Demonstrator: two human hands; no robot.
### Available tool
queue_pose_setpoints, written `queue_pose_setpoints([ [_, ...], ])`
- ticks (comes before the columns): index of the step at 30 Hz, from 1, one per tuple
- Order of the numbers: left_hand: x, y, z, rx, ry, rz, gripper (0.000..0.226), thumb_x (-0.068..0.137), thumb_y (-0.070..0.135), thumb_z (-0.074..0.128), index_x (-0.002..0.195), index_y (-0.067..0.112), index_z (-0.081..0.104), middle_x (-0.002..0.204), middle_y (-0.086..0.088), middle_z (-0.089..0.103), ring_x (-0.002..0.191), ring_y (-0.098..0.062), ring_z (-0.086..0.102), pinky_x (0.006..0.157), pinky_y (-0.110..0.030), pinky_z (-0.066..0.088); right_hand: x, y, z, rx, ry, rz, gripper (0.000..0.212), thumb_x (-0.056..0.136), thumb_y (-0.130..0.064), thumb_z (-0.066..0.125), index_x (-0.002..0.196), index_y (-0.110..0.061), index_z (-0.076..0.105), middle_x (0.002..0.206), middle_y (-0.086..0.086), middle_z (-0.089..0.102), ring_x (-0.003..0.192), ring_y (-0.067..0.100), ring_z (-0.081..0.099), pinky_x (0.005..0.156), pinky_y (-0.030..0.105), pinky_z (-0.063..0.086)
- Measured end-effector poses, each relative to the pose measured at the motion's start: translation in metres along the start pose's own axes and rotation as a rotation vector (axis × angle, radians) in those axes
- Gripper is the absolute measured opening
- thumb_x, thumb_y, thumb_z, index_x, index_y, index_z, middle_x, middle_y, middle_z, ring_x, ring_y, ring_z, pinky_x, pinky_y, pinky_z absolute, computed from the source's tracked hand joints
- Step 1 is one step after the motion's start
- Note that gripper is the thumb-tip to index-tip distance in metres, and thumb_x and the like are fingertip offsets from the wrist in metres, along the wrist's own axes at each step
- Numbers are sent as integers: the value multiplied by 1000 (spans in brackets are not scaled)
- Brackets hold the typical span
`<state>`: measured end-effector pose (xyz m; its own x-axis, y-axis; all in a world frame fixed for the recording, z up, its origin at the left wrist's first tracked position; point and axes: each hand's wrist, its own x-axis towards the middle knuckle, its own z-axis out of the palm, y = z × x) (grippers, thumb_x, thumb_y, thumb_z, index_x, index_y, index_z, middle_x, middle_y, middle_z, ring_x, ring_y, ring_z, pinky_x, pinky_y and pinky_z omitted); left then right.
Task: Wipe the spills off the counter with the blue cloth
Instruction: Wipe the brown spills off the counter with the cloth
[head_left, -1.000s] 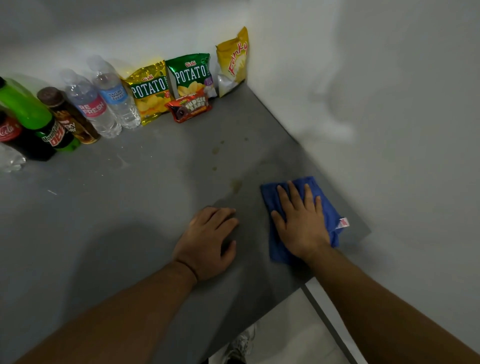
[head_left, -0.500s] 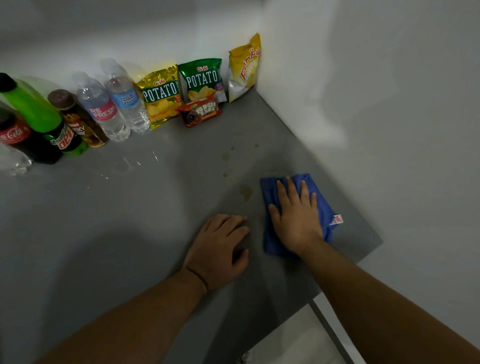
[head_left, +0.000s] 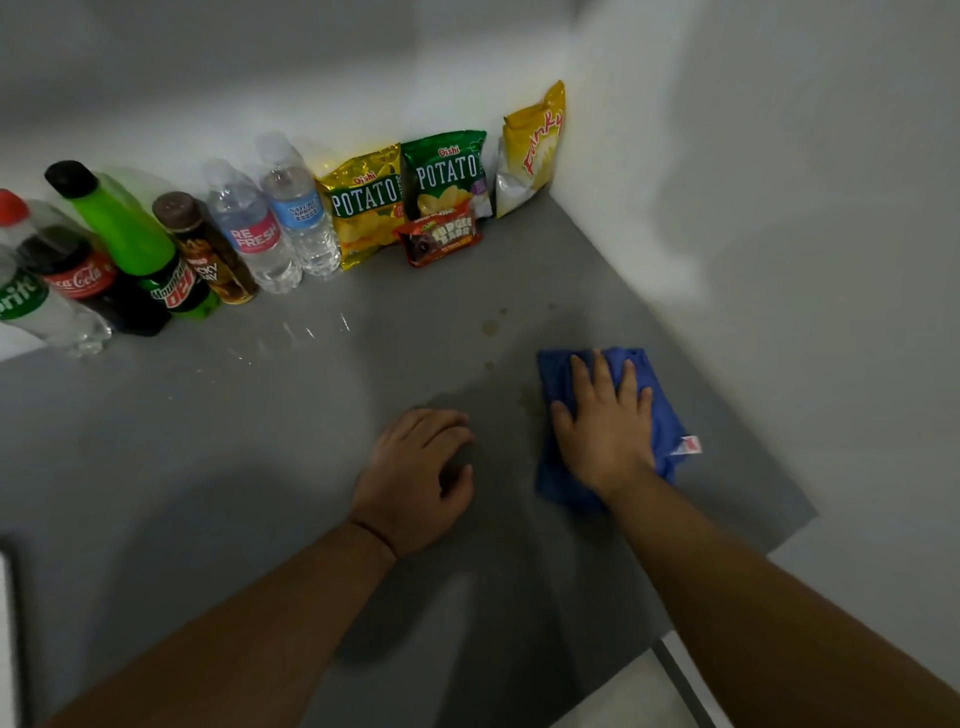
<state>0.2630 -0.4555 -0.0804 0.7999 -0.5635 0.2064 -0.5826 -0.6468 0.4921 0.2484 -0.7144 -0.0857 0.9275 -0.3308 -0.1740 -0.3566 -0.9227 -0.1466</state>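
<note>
Blue cloth (head_left: 558, 480) lies lengthwise front-to-back under right hand (head_left: 608, 436)

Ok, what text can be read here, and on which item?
"Coca-Cola": dark bottle
"Mountain Dew": green bottle
"RE FRESH": water bottle
"Oishi POTATO": yellow bag
"Oishi POTATO": green bag
"Funky": tall yellow bag
Partly cut: "prit" on clear bottle
Blurred: brown bottle, red packet, cloth tag

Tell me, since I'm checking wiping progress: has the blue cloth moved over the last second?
Yes. The blue cloth, under the right hand, has slid left to the brownish spill and now touches its edge.
</note>
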Motion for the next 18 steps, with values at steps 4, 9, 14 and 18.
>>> queue_pose_setpoints([
  [4,14,-11,-7,30,32,-83,30,87,28,65,114,15,72,130,-4,68,122,-29,61,107,-46,49,-33,-15,9,-7,-56,-290,66,103,-57,25,164,-31,15,172,-6,8,159,28,-5,128,52,0],
  [9,25,-34,-14,70,77,-113,31,84,27,67,112,14,73,128,-4,69,116,-31,63,102,-43,50,-26,40,-10,-58,-126,-581,62,105,-55,26,163,-35,17,172,-11,9,159,20,1,128,46,1],
  [14,25,-42,-12,99,59,-167,32,84,29,67,113,15,73,129,-3,69,117,-32,62,104,-45,49,14,0,-8,-34,-38,-220,61,106,-52,25,163,-37,10,173,-6,5,159,29,-3,127,50,-2],
  [18,23,-42,-11,84,52,-188,36,85,30,63,116,15,72,132,-4,67,120,-30,61,107,-44,47,3,-60,9,-10,-16,-187,67,103,-55,26,164,-30,13,173,-2,7,158,33,-5,127,55,0],
])
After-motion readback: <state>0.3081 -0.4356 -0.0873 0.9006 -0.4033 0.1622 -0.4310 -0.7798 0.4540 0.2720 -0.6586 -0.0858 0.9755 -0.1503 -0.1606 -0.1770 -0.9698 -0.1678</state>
